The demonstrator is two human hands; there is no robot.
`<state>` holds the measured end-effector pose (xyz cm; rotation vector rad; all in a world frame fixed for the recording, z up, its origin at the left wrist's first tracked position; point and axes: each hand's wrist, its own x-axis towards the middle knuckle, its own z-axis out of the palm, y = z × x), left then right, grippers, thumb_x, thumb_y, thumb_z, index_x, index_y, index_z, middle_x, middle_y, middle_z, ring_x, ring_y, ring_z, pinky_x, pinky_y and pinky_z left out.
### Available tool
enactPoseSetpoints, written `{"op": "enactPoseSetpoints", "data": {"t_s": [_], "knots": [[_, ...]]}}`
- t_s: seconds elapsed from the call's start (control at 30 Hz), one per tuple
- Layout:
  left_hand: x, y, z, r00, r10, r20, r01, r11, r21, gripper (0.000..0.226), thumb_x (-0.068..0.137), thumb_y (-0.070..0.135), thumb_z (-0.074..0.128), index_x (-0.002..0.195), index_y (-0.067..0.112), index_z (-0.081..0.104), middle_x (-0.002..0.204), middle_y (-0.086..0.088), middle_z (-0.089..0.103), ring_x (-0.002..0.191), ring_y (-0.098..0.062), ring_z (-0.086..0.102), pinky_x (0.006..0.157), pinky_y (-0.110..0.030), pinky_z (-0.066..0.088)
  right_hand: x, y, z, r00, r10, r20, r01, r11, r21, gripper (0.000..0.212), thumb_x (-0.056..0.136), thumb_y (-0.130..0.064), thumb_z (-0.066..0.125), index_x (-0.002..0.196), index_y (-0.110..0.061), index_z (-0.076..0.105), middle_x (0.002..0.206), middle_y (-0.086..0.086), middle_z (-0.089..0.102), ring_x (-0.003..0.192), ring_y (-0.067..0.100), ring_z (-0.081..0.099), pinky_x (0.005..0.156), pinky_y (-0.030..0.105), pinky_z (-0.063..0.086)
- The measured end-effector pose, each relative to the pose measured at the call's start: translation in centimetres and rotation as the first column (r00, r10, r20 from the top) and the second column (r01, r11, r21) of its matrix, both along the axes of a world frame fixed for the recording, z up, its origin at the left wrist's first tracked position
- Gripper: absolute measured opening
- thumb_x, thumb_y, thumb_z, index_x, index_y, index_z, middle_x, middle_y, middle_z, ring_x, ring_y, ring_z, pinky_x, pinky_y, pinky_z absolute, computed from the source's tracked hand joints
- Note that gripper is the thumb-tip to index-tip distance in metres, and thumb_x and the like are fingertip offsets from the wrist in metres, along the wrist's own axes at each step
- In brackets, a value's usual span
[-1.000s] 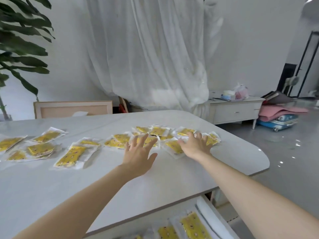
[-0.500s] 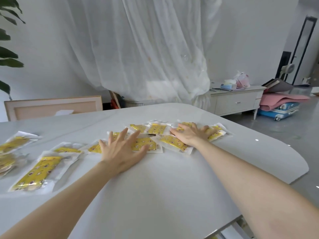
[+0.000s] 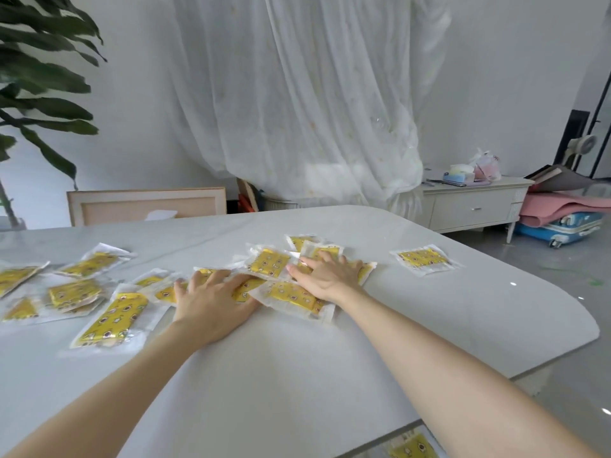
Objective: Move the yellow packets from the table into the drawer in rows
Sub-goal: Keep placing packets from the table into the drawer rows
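Observation:
Several yellow packets in clear wrappers lie scattered on the white table [image 3: 297, 375]. My left hand [image 3: 211, 302] lies flat, fingers spread, on packets near the middle. My right hand [image 3: 327, 274] presses flat on a bunched heap of packets [image 3: 291, 297] just to its right. One packet [image 3: 423, 258] lies alone at the far right. More packets [image 3: 112, 320] spread to the left. A sliver of the drawer [image 3: 411, 447] with a yellow packet inside shows under the table's near edge.
A wooden chair back [image 3: 145, 206] stands behind the table. A plant [image 3: 43, 94] is at the left, a white curtain [image 3: 297, 110] behind. A low white cabinet [image 3: 472, 206] and a blue suitcase [image 3: 558, 228] stand at the right on the floor.
Both hands have slid leftward and toward me, dragging packets into a heap. One packet has been left behind alone at the far right.

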<state>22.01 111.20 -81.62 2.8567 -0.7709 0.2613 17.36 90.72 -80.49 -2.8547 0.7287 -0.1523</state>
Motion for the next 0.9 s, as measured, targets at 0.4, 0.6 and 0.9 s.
{"op": "enactPoseSetpoints", "data": {"t_s": [0.4,0.6,0.9], "knots": [[-1.6,2.2,0.6,0.909,0.161,0.385,0.050,0.874,-0.484,0.038,0.085,0.036,0.033,0.101,0.009,0.054,0.114,-0.007,0.059,0.105,-0.032,0.054,0.091,-0.043,0.040,-2.3,-3.1,0.5,0.830,-0.246,0.500,0.255,0.966,0.052,0.033,0.094,-0.038,0.043,0.123,-0.028,0.055,0.137,-0.006,0.049,0.132,0.026,0.031,0.113,0.051,0.015],[-0.6,0.9,0.6,0.969,-0.088,0.231,0.174,0.907,-0.384,0.059,0.084,0.059,0.024,0.135,0.037,0.043,0.148,0.008,0.039,0.134,-0.021,0.038,0.105,-0.042,0.034,-3.6,-9.8,-0.9,0.874,-0.472,0.111,0.476,0.880,-0.005,0.059,0.090,-0.054,0.035,0.140,-0.024,0.038,0.152,0.013,0.023,0.142,0.041,0.006,0.114,0.056,0.006],[0.4,0.2,-0.1,0.993,-0.116,0.034,0.118,0.992,-0.043,0.079,0.068,0.073,-0.007,0.139,0.056,0.024,0.155,0.019,0.021,0.141,-0.014,0.027,0.113,-0.045,0.012,-2.9,-9.2,-0.8,0.898,-0.439,0.016,0.439,0.898,0.032,0.064,0.089,-0.064,0.024,0.142,-0.030,0.038,0.153,0.015,0.026,0.140,0.042,0.014,0.114,0.045,0.016]]}}
